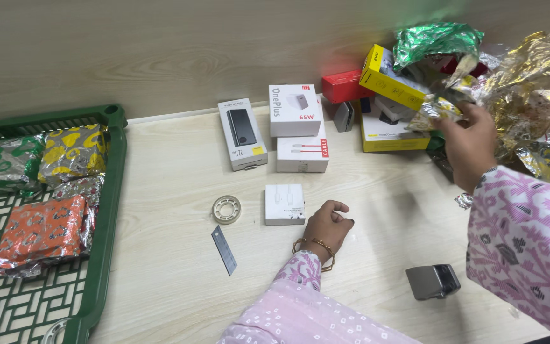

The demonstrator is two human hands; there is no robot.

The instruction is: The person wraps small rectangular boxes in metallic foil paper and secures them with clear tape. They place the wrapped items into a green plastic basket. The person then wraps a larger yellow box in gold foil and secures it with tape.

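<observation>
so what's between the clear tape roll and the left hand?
In the head view, a small square white box lies flat on the tabletop between the clear tape roll and the left hand, its right edge close to the fingers.

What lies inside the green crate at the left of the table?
The green crate holds four foil-wrapped parcels: green, yellow, silver and orange. A tape roll shows at its lower edge. The wrapping hides the parcels' contents.

Small white box (284, 204): square, flat on the tabletop, closed, just beside the left hand's knuckles.
Foil wrapping sheet (437, 109): crinkled, gold and silver, pinched in the right hand's fingers, lifted above the boxes at the far right.
</observation>
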